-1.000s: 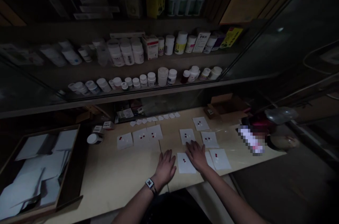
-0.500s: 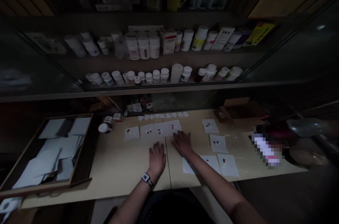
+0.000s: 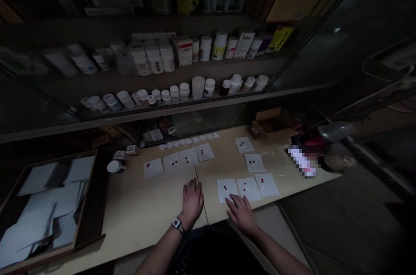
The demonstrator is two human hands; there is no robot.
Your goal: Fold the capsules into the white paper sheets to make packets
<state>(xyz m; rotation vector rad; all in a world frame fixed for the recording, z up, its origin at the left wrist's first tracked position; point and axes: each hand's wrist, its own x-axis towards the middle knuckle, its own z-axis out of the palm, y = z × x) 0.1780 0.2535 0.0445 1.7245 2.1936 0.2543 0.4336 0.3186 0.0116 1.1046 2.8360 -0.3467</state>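
My left hand [image 3: 192, 200] lies on the table, fingers stretched out, holding nothing; a square watch is on its wrist. My right hand [image 3: 242, 213] has its fingers spread at the near edge of a white paper square [image 3: 222, 197]. Red and white pills [image 3: 225, 188] lie on that square. Beside it are two more papers with pills, a middle one [image 3: 250, 194] and a right one [image 3: 272, 188]. Two others, a far paper [image 3: 238, 148] and a nearer paper [image 3: 260, 167], lie behind. A row of several papers with pills [image 3: 152, 173] is beyond my left hand.
Small folded white papers [image 3: 178, 143] line the table's back. At left stand a white bottle [image 3: 114, 166], small boxes [image 3: 132, 150] and a wooden drawer [image 3: 85, 205] of white papers. An opened cardboard box [image 3: 276, 129] is at back right. Shelves above hold medicine bottles [image 3: 198, 88].
My right hand has drawn back from the rear row of papers to the near right papers, uncovering the left one. My left hand stays on the table. The view has turned right.
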